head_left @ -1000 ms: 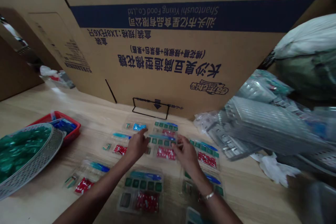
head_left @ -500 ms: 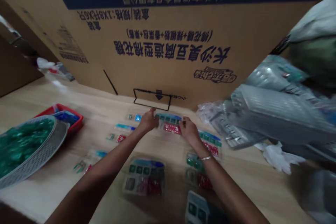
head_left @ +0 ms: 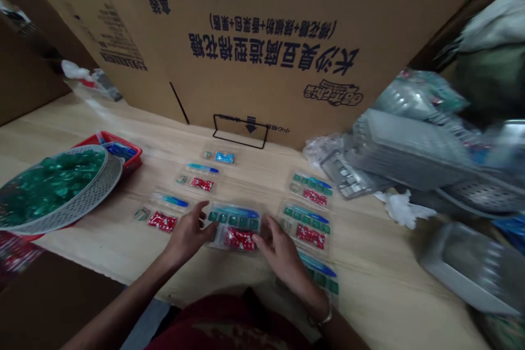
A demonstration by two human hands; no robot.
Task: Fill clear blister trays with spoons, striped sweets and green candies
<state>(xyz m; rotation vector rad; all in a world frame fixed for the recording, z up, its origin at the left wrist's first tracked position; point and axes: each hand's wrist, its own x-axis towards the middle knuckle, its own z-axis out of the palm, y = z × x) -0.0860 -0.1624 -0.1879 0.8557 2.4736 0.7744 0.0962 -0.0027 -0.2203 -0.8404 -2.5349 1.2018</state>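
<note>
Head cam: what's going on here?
A person's left hand and right hand are at either side of a clear plastic pack of green squares, a blue strip and a red sachet, fingers on its edges. Similar packs lie in rows on a wooden table, beside a mesh basket of green pieces.

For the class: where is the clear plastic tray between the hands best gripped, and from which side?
Probably grip the clear plastic tray by its left and right edges from the near side, where the left hand and right hand are: it lies flat.
</note>
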